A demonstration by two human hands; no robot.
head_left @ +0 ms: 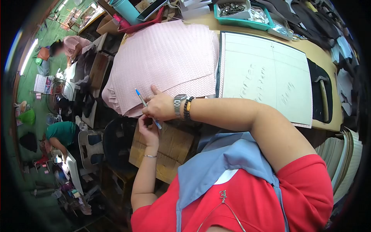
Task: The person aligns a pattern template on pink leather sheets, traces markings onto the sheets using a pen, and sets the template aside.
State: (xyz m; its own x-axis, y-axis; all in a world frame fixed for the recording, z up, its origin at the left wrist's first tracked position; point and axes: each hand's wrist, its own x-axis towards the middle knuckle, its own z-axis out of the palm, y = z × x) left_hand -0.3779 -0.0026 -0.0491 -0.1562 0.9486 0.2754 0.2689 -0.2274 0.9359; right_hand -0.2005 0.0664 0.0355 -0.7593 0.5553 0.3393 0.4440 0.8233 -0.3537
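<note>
Over pink sheets (166, 58) (zigzagged), right hand (160, 107) holds pen (140, 96).

Bright and quite even over the tabletop (337, 94), with only soft shadows on the pink sheets (170, 58). Much darker below the near edge of the tabletop. Glaring white at the long lamp (29, 57) on the far left. Strongly curved toward the sides, black in the corners. Rather clear in the middle, softer at the left.

1 head-worn camera looks forward and down, close in.
</note>
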